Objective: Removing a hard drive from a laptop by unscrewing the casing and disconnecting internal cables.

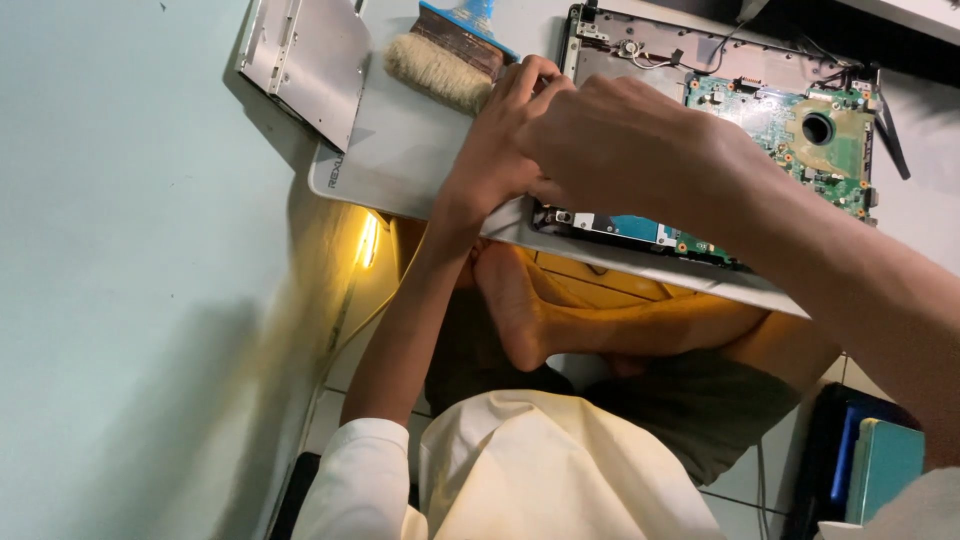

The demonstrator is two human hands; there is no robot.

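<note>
An opened laptop chassis lies on a grey board, its green circuit board bare. My left hand reaches up from the lower left in a white sleeve. Its fingertips curl onto the chassis's left edge. My right hand comes in from the right and lies over the left hand and the chassis's left part. It hides whatever sits beneath its fingers.
A wide paintbrush with pale bristles and a blue handle lies just left of the hands. A silver drive unit overhangs the board's left end. My crossed legs and bare foot are under the board. Blue and teal items sit lower right.
</note>
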